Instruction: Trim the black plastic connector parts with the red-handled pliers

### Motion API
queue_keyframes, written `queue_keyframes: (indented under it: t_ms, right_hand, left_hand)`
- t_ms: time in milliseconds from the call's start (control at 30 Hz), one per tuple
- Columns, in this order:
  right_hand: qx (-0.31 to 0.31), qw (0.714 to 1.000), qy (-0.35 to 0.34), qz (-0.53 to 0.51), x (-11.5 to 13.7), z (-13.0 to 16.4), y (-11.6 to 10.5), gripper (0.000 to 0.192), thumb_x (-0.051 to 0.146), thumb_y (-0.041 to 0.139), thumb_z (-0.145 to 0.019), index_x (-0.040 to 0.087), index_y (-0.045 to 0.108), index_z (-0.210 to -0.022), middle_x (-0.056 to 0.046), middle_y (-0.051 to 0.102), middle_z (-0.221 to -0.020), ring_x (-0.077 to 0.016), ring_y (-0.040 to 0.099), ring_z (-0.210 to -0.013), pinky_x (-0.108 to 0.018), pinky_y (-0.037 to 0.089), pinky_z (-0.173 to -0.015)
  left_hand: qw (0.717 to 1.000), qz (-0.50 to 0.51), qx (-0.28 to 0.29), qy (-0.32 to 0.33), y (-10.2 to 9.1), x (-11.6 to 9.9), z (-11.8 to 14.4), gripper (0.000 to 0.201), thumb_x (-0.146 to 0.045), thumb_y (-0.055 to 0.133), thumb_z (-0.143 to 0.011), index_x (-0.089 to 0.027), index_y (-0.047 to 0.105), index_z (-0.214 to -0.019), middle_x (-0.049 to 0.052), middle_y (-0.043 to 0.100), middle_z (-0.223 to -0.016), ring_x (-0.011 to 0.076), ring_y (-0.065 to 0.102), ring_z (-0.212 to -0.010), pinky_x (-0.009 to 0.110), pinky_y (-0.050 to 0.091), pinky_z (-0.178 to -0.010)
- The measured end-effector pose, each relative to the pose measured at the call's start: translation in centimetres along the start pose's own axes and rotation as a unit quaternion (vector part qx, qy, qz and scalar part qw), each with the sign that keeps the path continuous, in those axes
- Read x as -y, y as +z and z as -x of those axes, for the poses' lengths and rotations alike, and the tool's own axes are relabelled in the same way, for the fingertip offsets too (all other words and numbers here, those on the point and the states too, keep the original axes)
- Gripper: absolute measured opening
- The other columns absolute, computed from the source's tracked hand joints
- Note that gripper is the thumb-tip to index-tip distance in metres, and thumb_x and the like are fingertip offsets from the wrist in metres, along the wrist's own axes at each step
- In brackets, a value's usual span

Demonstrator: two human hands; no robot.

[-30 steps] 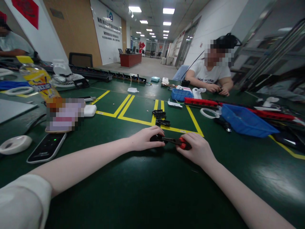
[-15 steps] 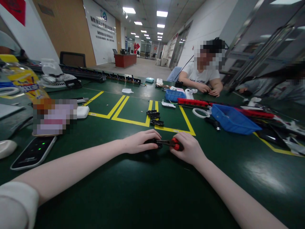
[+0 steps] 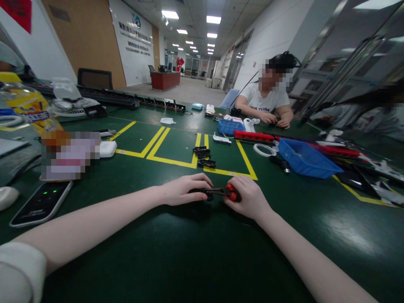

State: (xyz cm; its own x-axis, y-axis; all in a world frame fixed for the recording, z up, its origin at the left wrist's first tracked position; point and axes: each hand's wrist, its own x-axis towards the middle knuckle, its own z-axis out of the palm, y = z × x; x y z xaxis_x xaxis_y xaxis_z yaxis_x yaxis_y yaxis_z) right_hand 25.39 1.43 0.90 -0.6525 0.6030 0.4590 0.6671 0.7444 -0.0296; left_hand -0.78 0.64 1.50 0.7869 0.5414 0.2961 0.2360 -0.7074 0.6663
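Note:
My right hand [image 3: 248, 195] is closed around the red and black handles of a pair of pliers [image 3: 232, 192]. The pliers' jaws point left and meet a small black part [image 3: 208, 195] that my left hand [image 3: 187, 188] grips between thumb and fingers. Most of that part is hidden under my left fingers, so its exact kind does not show. Just beyond my hands, several similar black parts [image 3: 203, 153] lie in a loose group over the yellow tape lines [image 3: 170, 161] on the green table [image 3: 158, 252].
To the right stand a blue tray [image 3: 306, 158] and a smaller blue tray [image 3: 230, 126], with a white ring [image 3: 264, 150] near them. At left are a dark device with green lights [image 3: 42, 204] and a drink bottle [image 3: 30, 105]. A person [image 3: 267, 99] sits across the table.
Both hands stay close together with the pliers at the black part. My left fingers have lifted and spread slightly, and the view has shifted a little.

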Motion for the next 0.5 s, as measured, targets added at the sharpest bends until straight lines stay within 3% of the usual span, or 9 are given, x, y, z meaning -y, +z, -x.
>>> queue_keyframes:
  t_ms: [500]
  right_hand:
    - [-0.003, 1.000, 0.006, 0.016, -0.17, 0.20, 0.33, 0.013, 0.026, 0.060, -0.076, 0.018, 0.054, -0.084, -0.009, 0.061, -0.083, -0.0234, 0.058, -0.078, -0.035, 0.046, -0.072]
  left_hand:
    - [1.000, -0.013, -0.014, 0.006, 0.10, 0.19, 0.05, 0.024, -0.033, 0.053, -0.095, -0.017, 0.062, -0.112, 0.010, 0.054, -0.120, 0.0227, 0.056, -0.109, 0.034, 0.045, -0.097]
